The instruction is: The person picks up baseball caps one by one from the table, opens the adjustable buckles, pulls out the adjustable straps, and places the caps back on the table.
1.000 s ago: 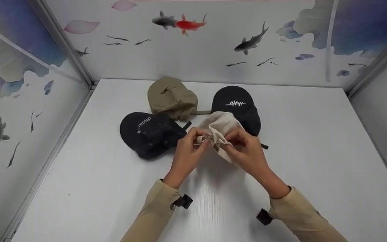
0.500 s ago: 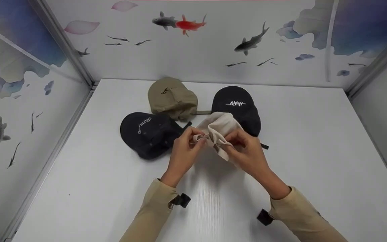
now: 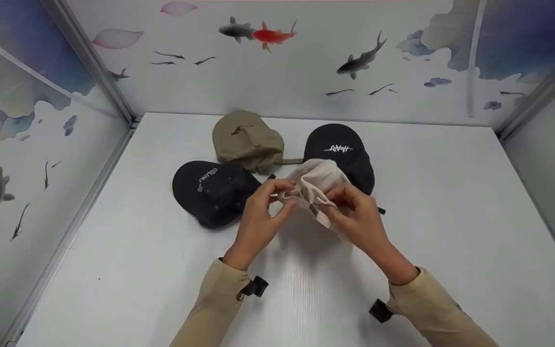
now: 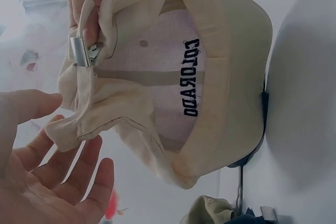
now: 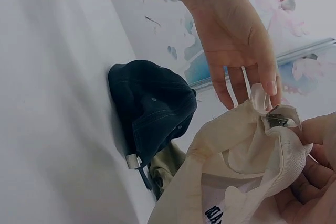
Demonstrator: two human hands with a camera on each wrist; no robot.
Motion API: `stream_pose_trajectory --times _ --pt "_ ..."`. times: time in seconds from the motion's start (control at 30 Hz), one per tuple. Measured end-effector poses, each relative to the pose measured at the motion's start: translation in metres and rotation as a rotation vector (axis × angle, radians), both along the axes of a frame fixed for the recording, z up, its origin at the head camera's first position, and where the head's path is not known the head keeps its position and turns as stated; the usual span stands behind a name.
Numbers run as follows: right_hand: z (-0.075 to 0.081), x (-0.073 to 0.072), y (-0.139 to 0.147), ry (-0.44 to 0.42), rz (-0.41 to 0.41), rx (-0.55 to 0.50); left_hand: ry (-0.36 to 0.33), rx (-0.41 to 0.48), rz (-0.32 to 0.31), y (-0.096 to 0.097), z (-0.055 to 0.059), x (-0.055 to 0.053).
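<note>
Left hand (image 3: 260, 217) is shifting left, spread loosely by the strap (image 4: 85, 90); right hand (image 3: 362, 217) is pinching cream cap (image 4: 233, 61), probably bracing buckle (image 4: 79, 52).

left hand (image 3: 257, 212) shifted slightly leftward, thumb (image 4: 31, 106) and fingers (image 4: 101, 184) now parted at the beige strap (image 4: 85, 90)

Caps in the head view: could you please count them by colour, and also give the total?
Dark caps: 2
Khaki cap: 1
Cream cap: 1
Total: 4
</note>
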State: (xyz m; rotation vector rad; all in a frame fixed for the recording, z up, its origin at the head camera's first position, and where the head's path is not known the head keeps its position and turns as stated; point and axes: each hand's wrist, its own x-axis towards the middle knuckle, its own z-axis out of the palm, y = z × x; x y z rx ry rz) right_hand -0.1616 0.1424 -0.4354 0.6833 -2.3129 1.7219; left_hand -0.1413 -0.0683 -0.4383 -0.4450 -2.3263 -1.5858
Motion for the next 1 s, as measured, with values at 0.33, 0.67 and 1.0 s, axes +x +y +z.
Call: stream_pose_trajectory --times 0.33,0.67,1.0 --pt "-0.001 0.001 -0.002 0.018 -0.014 0.02 0.194 -0.374 0.124 0.007 0.009 0.004" --pt "-0.002 0.002 -0.002 0.021 -0.001 0.008 0.156 -0.413 0.179 0.012 0.004 0.001" --pt "-0.001 0.003 -0.001 -0.001 0.017 0.024 0.146 -0.379 0.189 0.008 0.0 -0.003"
